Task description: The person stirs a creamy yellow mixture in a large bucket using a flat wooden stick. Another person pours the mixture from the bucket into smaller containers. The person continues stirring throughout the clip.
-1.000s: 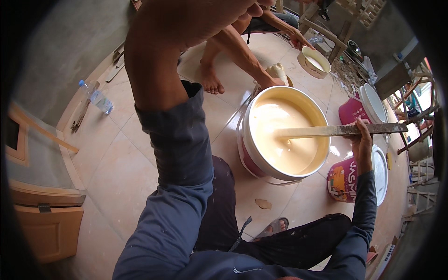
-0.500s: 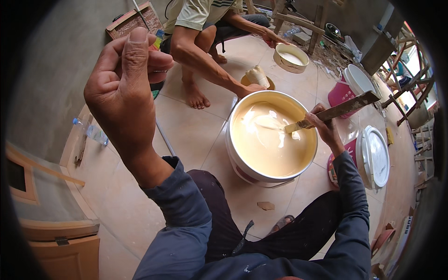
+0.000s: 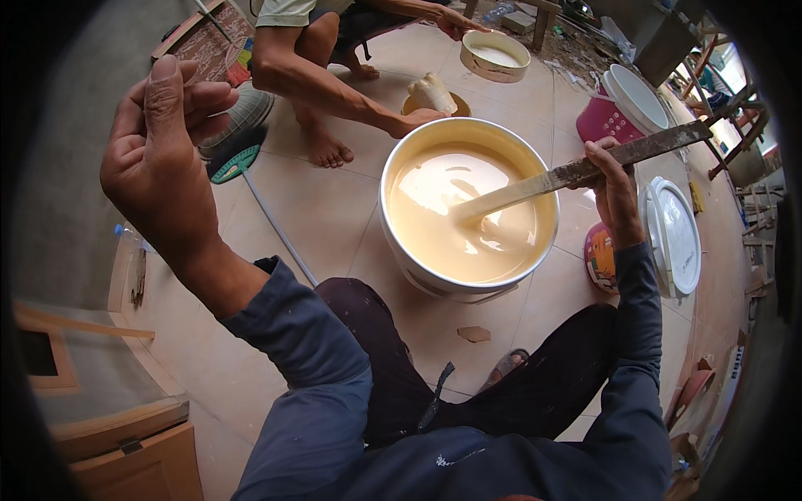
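Note:
My right hand (image 3: pixel 616 188) is closed round a flat wooden stirring stick (image 3: pixel 535 187). Its pale, coated end dips into cream-coloured paint (image 3: pixel 493 255) inside a large white bucket (image 3: pixel 394 242) on the floor before me. Ripples ring the spot where the stick enters. Up at the left, away from the bucket, my left hand (image 3: pixel 163 150) has loosely bent, parted fingers and holds nothing visible. A co-worker's hand (image 3: pixel 418 122) reaches to the bucket's far rim, while their other hand (image 3: pixel 462 22) touches a round, pale tub (image 3: pixel 497 73).
A jug-like pale container (image 3: pixel 433 93) sits in a yellowish bowl behind the bucket. To the right stand a pink bucket (image 3: pixel 603 118) and a white-lidded bucket (image 3: pixel 677 238). A green-headed broom (image 3: pixel 236 165) lies at left. A brown fragment (image 3: pixel 474 334) lies near my feet.
The stirring stick has swung lower, its dipped end moving left through the paint with more length showing. My left hand appears farther left. The whole view has shifted somewhat.

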